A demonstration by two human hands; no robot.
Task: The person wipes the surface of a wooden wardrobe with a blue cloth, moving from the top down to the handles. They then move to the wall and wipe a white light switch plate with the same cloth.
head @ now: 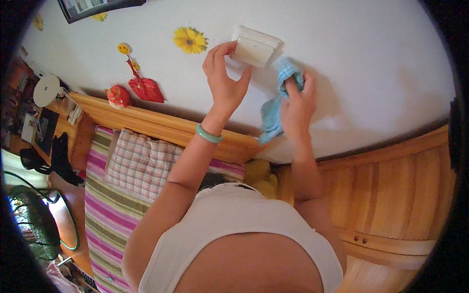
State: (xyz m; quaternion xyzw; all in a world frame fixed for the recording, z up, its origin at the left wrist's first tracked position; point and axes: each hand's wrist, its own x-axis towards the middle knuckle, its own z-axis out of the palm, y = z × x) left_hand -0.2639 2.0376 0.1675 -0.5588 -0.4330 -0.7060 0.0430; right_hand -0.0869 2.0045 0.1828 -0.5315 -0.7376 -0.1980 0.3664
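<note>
A white wall switch or similar boxy fitting (254, 51) is mounted on the wall, its front standing out from a back plate. The fingertips of my left hand (227, 78) touch its left edge, and the thumb, spread from the fingers, lies close to its lower edge. A jade-green bangle (209, 134) circles my left wrist. To the right and just below the fitting, my right hand (298, 104) grips a light blue checked cloth (270, 113). Part of the cloth is bunched at the fingers, and the rest hangs down on the left.
Below runs a wooden headboard (165, 122) above a striped bed (110, 205) with a plaid pillow (141, 161). A red hanging ornament (146, 89) and a yellow flower decal (189, 40) are on the wall. A wooden cabinet (392, 194) stands right, a fan (33, 223) left.
</note>
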